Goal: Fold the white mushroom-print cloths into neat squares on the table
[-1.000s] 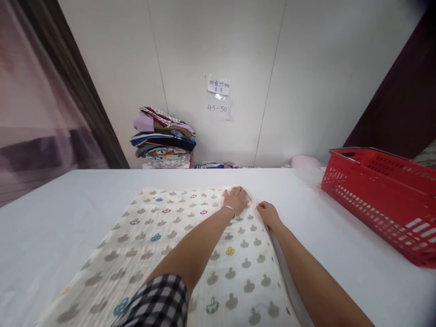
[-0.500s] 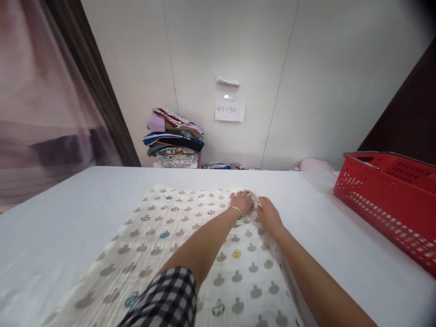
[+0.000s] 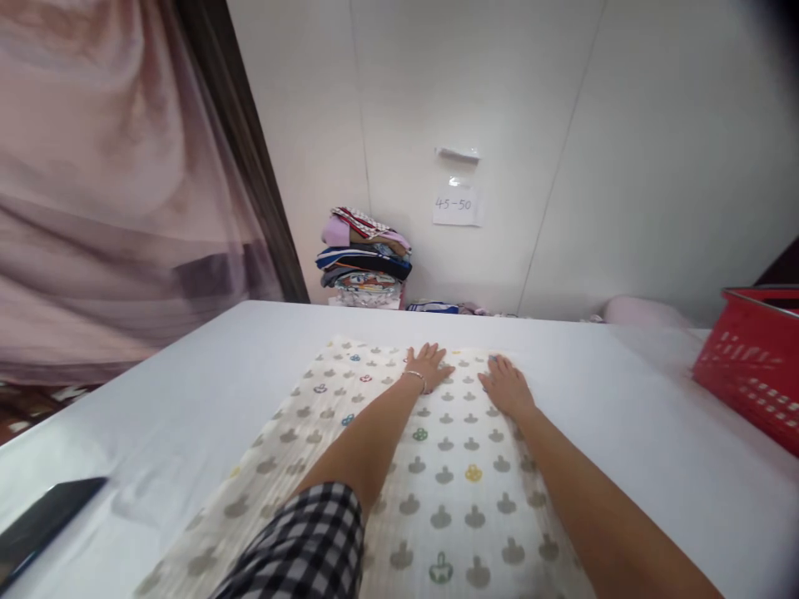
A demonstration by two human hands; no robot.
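A white cloth (image 3: 459,499) printed with grey, blue, yellow and green shapes lies spread over the white table, its near part running out of the bottom of the view. Near its far edge my left hand (image 3: 428,366), with a bracelet at the wrist, rests flat with fingers spread. At the far right corner my right hand (image 3: 507,384) presses on the cloth, fingers stretched out and palm down. Neither hand grips anything. My forearms hide parts of the cloth.
On the right of the white table (image 3: 624,416) stands a red plastic basket (image 3: 742,358). A dark flat object (image 3: 47,528) lies at the left. Folded clothes (image 3: 365,258) are stacked beyond the far edge, beside a pink curtain (image 3: 112,166). A paper sign (image 3: 457,205) hangs on the wall.
My right hand has let go of the cloth's raised right edge, which now lies flat. My left hand has spread its fingers. The view has turned left, bringing in the dark flat object.
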